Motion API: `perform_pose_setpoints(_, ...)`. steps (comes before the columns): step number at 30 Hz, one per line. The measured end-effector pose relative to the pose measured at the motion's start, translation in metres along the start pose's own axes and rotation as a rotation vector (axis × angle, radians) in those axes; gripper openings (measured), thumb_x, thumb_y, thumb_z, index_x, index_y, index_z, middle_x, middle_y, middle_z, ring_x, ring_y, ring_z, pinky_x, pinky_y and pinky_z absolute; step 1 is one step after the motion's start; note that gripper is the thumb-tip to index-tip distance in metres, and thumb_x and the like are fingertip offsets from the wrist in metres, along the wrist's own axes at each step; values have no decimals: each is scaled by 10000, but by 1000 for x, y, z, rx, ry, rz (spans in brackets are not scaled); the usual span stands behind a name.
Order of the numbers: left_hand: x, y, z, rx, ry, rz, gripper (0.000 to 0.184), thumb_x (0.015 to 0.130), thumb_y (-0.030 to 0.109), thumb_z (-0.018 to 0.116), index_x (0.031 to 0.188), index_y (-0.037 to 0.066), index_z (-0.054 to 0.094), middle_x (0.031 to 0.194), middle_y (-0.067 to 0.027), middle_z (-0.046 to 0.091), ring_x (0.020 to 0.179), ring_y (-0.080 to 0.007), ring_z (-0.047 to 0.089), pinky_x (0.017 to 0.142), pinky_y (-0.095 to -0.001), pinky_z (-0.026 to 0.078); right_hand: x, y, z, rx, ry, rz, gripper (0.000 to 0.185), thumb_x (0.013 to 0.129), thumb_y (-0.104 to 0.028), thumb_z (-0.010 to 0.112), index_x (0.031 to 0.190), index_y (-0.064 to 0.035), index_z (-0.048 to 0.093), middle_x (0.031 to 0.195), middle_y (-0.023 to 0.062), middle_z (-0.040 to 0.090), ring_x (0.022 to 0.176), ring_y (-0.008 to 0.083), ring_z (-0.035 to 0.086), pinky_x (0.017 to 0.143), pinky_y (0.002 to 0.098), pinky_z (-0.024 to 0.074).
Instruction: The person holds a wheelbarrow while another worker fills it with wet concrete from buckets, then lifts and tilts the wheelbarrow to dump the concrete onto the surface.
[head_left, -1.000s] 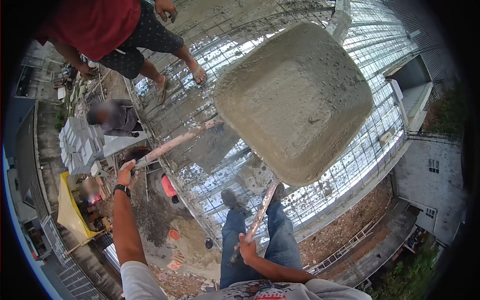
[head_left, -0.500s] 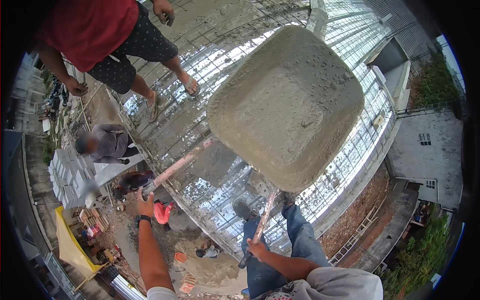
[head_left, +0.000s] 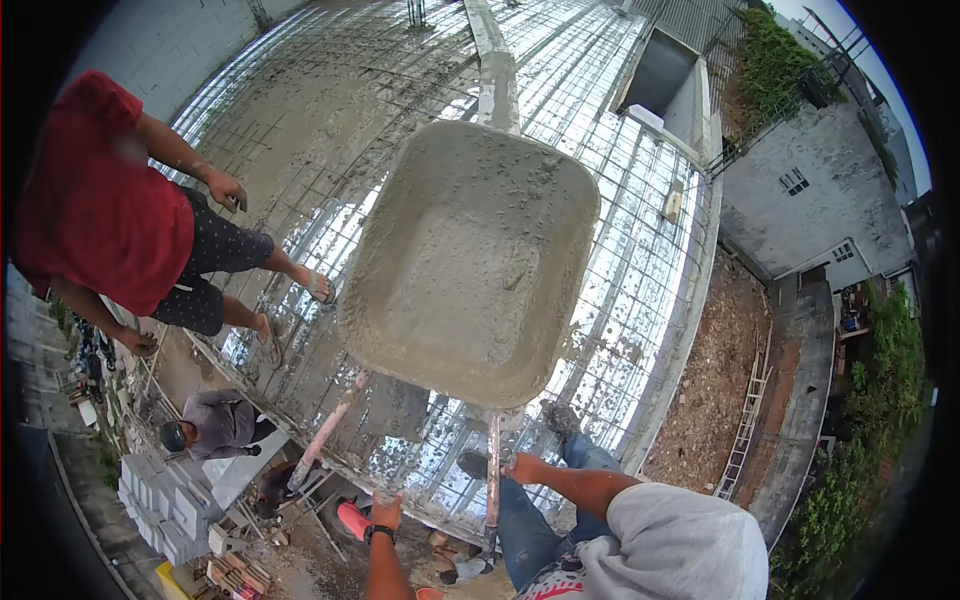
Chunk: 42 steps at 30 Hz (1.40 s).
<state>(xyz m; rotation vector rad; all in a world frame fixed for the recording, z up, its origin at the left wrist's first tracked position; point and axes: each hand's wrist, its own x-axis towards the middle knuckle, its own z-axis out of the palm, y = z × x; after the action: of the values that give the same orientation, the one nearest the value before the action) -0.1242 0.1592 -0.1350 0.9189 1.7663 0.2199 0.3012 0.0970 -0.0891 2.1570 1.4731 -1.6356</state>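
A wheelbarrow (head_left: 465, 270) stands in front of me, its tray coated inside with wet grey concrete. Its pinkish left handle (head_left: 335, 425) points down to the left, and the right handle (head_left: 493, 470) runs toward my legs. My left hand (head_left: 386, 511), with a dark band on the wrist, is off the left handle, between the two handles. Its fingers look loosely bent and apart, with nothing visible in them. My right hand (head_left: 526, 468) is just right of the right handle, apparently off it, with loosely curled fingers.
Steel mesh (head_left: 640, 230) covers the wet slab, with spread concrete (head_left: 300, 120) at the far left. A person in a red shirt (head_left: 110, 200) stands to the left. Past the slab edge, far below, are another person (head_left: 222, 425), stacked blocks (head_left: 160, 505) and a ladder (head_left: 745, 430).
Both hands have come off the wheelbarrow handles; the left has moved right and the right has moved up beside its handle. The view has turned, shifting the wheelbarrow left and lower.
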Motion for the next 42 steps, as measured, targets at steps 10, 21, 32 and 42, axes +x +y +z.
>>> perform_pose_setpoints(10,-212,106,215,41,-403,-346,689,790,392,716,1303,6,465,1093,-113,627,850,-209,650,703,-364,521,-43,91,-204,191,295,34,539,831,-493,584,988,20,627,926,248,648,910,372,634,796,437,486)
perform_pose_setpoints(21,-214,193,260,-583,-153,-9,495,839,284,681,1216,16,505,1051,-78,628,758,-188,654,524,-329,506,-101,280,-267,-187,224,104,639,830,-564,510,744,46,679,808,273,650,885,387,636,793,430,493)
perform_pose_setpoints(32,-258,123,265,-365,-116,-313,382,809,283,712,1075,49,567,925,-70,629,737,-250,642,614,-431,514,-74,193,-287,17,432,-103,546,843,-503,581,777,30,675,716,182,666,696,284,667,661,398,508)
perform_pose_setpoints(42,-270,50,201,-568,189,-175,401,777,270,732,1084,43,606,901,-94,656,711,-217,663,565,-410,533,-67,143,-216,-462,162,-259,665,884,-554,477,991,87,618,930,296,624,933,387,612,830,448,476)
